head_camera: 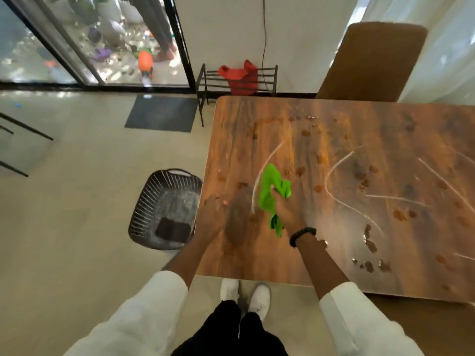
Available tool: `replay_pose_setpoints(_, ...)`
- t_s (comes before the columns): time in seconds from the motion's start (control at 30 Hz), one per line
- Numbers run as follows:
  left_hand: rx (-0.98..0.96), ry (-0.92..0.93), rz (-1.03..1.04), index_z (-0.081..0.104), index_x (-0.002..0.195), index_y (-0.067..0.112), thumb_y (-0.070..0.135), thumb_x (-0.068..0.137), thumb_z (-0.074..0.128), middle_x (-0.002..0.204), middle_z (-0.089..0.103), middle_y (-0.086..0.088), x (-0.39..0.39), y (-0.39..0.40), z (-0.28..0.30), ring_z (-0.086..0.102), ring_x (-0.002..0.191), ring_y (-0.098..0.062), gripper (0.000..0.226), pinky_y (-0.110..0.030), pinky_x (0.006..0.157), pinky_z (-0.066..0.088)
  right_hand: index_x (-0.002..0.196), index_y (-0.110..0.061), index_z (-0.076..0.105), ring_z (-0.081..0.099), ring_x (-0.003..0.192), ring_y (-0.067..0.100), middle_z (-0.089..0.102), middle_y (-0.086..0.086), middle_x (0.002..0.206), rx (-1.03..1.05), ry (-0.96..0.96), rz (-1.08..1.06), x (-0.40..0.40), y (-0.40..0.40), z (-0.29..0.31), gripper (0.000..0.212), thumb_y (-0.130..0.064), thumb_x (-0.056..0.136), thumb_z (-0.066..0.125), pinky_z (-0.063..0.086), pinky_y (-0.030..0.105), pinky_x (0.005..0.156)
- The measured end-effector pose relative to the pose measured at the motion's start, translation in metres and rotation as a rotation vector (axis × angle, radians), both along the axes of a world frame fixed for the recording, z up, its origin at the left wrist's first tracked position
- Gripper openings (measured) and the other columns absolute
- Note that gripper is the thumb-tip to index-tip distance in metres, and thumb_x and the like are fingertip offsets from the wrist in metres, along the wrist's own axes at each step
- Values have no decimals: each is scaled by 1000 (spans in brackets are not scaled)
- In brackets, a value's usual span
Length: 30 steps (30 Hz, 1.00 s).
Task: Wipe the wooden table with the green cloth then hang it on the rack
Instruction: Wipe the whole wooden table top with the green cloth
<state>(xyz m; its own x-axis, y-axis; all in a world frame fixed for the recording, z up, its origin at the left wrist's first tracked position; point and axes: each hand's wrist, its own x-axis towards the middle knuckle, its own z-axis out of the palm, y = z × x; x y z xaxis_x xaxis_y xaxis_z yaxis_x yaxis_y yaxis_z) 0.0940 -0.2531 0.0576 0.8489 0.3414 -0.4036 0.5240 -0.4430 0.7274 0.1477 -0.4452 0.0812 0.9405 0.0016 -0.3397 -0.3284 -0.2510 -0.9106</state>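
Right hand (285,210) grips green cloth (268,191) over table (359,150).

The wooden table (385,129) had a dark brown top with strong grain, and its near left corner was rounded. Many small brown spots (399,214) lay scattered over the top, from the far left part to the near right part. Several thin pale streaks (334,170) curved across the middle and the right side of the top. A bunched green cloth (270,191) lay on the left part of the table, near the left edge. Just beside it, to the left, was a blurred brown oval thing (237,219); I could not tell what it was, nor whether it touched the wood.

The table stood on a pale floor (77,214). On this floor, just beside the table's left edge, stood a dark plastic basket (144,211). A grey mat (162,113) lay further away, and a black metal rack (203,93) stood at the table's far left corner.
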Motion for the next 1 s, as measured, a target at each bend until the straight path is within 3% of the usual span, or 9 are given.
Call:
replay_pose_setpoints(0.07, 135, 36, 12, 53, 129, 17, 36, 95, 43, 136, 49, -7, 0, 14, -26, 45, 127, -27, 40, -34, 105, 36, 135, -31, 52, 60, 107, 9, 61, -3, 128, -207, -272, 267, 3, 5, -33, 39, -32, 96, 48, 49, 33, 93)
replay_pose_setpoints(0.13, 197, -15, 68, 50, 129, 18, 48, 91, 35, 136, 47, -10, 9, 27, -51, 44, 128, -29, 51, -41, 108, 37, 148, -46, 22, 26, 145, 20, 25, -10, 158, -529, -285, 671, -3, 14, -78, 58, -54, 91, 29, 23, 46, 117)
replay_pose_setpoints(0.2, 184, -22, 131, 41, 136, 18, 46, 95, 33, 140, 40, -12, 18, 40, -75, 41, 129, -29, 50, -44, 108, 37, 150, -49, 14, 6, 149, 36, 8, -6, 162, -839, -283, 858, -22, 24, -126, 66, -74, 89, 16, 5, 55, 118)
replay_pose_setpoints(0.27, 154, 10, 159, 32, 142, 20, 41, 98, 36, 141, 39, -12, 25, 49, -95, 41, 128, -30, 49, -48, 107, 38, 151, -46, 22, 8, 147, 43, 15, -1, 162, -929, -316, 879, -35, 32, -146, 68, -77, 90, 20, 2, 60, 115)
replay_pose_setpoints(0.43, 191, 9, 178, 44, 118, 17, 48, 98, 28, 118, 49, -12, 55, 56, -115, 53, 108, -34, 39, -51, 93, 46, 149, -51, 18, 5, 149, 36, 11, -7, 163, -947, -424, 763, 6, 45, -156, 60, -71, 93, 27, 5, 63, 116)
replay_pose_setpoints(0.53, 246, -41, 195, 45, 120, 20, 51, 98, 20, 117, 52, -9, 72, 55, -124, 55, 105, -30, 45, -47, 92, 48, 149, -55, 8, -2, 150, 33, 3, -11, 163, -977, -414, 691, 71, 57, -155, 59, -70, 94, 23, -1, 60, 117)
replay_pose_setpoints(0.7, 277, -66, 204, 44, 126, 25, 50, 100, 18, 120, 54, -2, 75, 54, -137, 56, 105, -21, 44, -38, 92, 45, 150, -52, 14, 1, 148, 39, 10, -6, 163, -999, -374, 506, 162, 98, -166, 60, -69, 93, 20, -5, 61, 116)
replay_pose_setpoints(0.83, 271, -88, 275, 50, 121, 22, 39, 103, 24, 120, 59, -6, 74, 54, -133, 57, 108, -25, 36, -37, 90, 42, 152, -47, 10, -2, 148, 42, 4, -3, 164, -928, -507, 736, 94, 115, -159, 57, -60, 97, 18, -2, 66, 114)
replay_pose_setpoints(1.0, 222, -103, 360, 58, 116, 14, 30, 103, 30, 115, 63, -11, 73, 54, -131, 57, 108, -29, 35, -35, 91, 41, 148, -56, 11, -1, 150, 30, 9, -16, 162, -822, -547, 903, 41, 90, -152, 51, -58, 100, 26, 3, 59, 117)
